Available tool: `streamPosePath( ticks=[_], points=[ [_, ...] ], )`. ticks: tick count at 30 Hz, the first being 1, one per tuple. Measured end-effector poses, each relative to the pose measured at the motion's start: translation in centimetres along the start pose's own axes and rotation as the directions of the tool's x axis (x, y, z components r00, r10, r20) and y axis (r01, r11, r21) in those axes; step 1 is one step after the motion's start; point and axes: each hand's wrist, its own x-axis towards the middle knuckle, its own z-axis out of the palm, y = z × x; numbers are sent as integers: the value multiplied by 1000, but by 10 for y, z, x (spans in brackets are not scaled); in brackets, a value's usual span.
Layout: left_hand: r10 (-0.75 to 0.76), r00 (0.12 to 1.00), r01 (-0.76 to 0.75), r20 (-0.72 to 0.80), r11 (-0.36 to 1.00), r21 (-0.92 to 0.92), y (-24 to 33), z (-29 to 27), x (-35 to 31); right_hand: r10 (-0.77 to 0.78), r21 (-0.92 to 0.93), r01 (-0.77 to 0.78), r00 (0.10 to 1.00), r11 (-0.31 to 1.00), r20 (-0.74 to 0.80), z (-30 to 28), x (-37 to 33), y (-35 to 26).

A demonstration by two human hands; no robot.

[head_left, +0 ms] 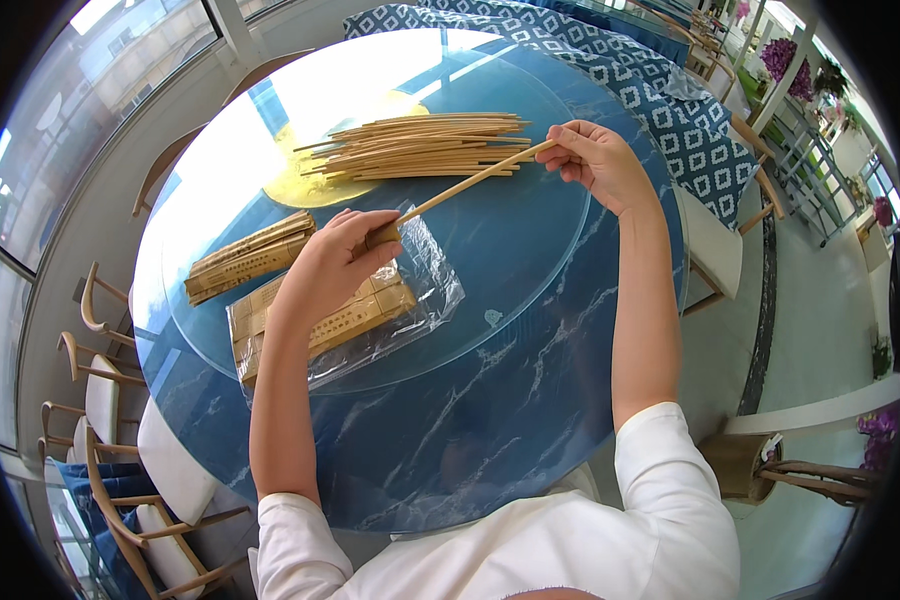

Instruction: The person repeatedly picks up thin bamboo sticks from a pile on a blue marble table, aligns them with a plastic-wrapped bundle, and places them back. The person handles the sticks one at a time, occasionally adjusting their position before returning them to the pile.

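My right hand (592, 160) pinches the far end of a pale wooden chopstick (475, 180) above the table; I cannot tell whether it is one stick or a pair. The stick slants down to my left hand (335, 262), whose fingers close around a brown paper sleeve (381, 236) at its lower end. How deep the stick sits in the sleeve is hidden. Beyond my hands lies a loose pile of chopsticks (420, 147). Under my left hand, stacked printed sleeves (362, 318) rest in a clear plastic bag (432, 265). A fanned bundle of sleeves (250, 258) lies left of it.
A round glass turntable (510, 300) covers much of the blue marbled table (450, 470). Part of the chopstick pile overlaps a yellow round patch (345, 192). Wooden chairs (105, 400) stand at the left, and a patterned blue cloth (690, 130) hangs beyond the table at the right.
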Motion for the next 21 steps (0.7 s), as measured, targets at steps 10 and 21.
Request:
streamPosePath(
  ticks=[10,21],
  points=[
    [-11,999,10,-37,1000,-26,-1,-4,-2,32,-89,-18,987,996,156,-3,-9,-14],
    [133,991,-126,-25,974,189,-15,8,-1,-15,-58,26,984,998,179,-12,-3,-4]
  ],
)
